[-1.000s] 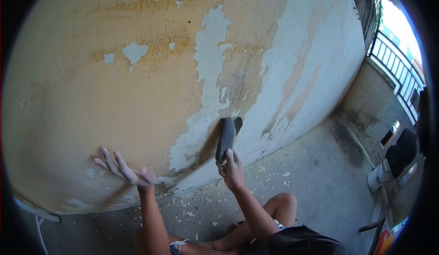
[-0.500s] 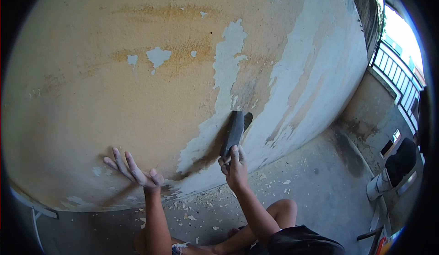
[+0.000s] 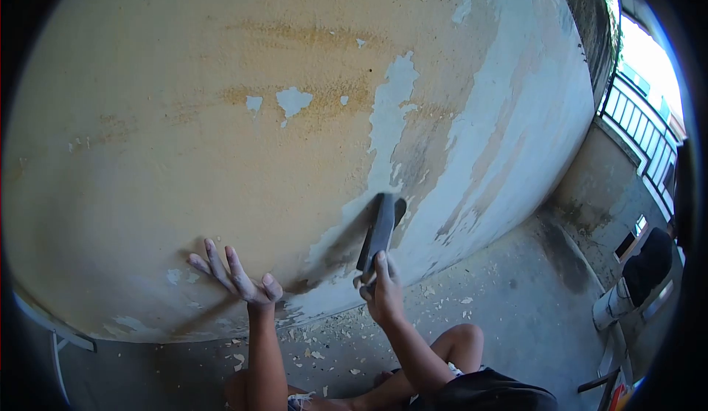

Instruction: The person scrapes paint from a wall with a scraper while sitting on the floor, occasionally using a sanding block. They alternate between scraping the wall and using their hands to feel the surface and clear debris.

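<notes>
A curved-looking wall [image 3: 221, 160] with peeling cream paint and pale patches fills most of the view. My right hand [image 3: 385, 291] grips a dark flat scraper [image 3: 380, 230] by its lower end, and the tool's broad upper end is at the wall beside a pale bare strip [image 3: 387, 127]. A dark shadow lies around the tool. To the left, my left hand [image 3: 240, 278] has its fingers spread against the lower wall and holds nothing. Whitish dust covers its fingers.
Paint flakes [image 3: 317, 354] litter the grey floor [image 3: 501, 308] below the wall. My bent knee [image 3: 464, 337] is at the bottom. At the right are a white bucket [image 3: 611, 306] with a black cloth [image 3: 649, 261] and a metal railing [image 3: 640, 119]. A pale frame [image 3: 59, 337] stands lower left.
The view has shifted, so the wall patches appear farther right and slightly lower. The scraper's upper end sits a little lower in view, still in my right hand. My left hand remains spread on the wall.
</notes>
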### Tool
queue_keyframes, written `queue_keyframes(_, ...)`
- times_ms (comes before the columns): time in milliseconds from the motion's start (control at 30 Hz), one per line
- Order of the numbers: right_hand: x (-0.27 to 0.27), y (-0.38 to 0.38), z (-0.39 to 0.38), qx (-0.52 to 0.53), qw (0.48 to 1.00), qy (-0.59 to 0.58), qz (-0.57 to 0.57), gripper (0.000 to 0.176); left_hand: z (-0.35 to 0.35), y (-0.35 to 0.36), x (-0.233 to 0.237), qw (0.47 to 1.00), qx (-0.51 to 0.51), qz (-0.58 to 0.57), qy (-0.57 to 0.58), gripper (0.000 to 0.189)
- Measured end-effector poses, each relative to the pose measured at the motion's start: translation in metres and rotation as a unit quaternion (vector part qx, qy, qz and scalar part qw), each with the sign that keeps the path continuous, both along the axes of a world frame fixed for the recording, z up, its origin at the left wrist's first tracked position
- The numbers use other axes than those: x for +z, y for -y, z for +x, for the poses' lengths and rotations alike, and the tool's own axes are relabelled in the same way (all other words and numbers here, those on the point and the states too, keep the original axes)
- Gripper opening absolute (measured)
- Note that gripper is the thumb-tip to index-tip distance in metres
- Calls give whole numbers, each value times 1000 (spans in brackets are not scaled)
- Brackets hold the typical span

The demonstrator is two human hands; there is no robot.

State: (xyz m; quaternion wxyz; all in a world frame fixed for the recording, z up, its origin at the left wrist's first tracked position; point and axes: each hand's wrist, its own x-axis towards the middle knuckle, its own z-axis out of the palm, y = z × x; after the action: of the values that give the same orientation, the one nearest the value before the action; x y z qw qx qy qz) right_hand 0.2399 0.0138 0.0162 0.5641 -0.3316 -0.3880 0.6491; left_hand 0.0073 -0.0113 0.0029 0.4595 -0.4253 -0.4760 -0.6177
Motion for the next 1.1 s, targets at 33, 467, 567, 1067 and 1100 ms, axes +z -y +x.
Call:
queue_keyframes(33,-18,12,0,8,999,30,-16,32,0,1,-1,1000,-4,-4,3,69)
queue_keyframes(467,48,19,-3,61,993,78,59,37,1,2,3,1000,17,2,13,69)
queue_keyframes(567,52,17,-8,53,994,78,61,37,1,2,0,1000,12,-16,11,70)
queue_keyframes(1067,87,0,-1,35,990,85,105,34,2,4,-1,1000,-7,-24,15,68)
queue_keyframes(1100,113,-5,-1,16,987,78,140,33,3,3,-1,1000,-13,-13,26,66)
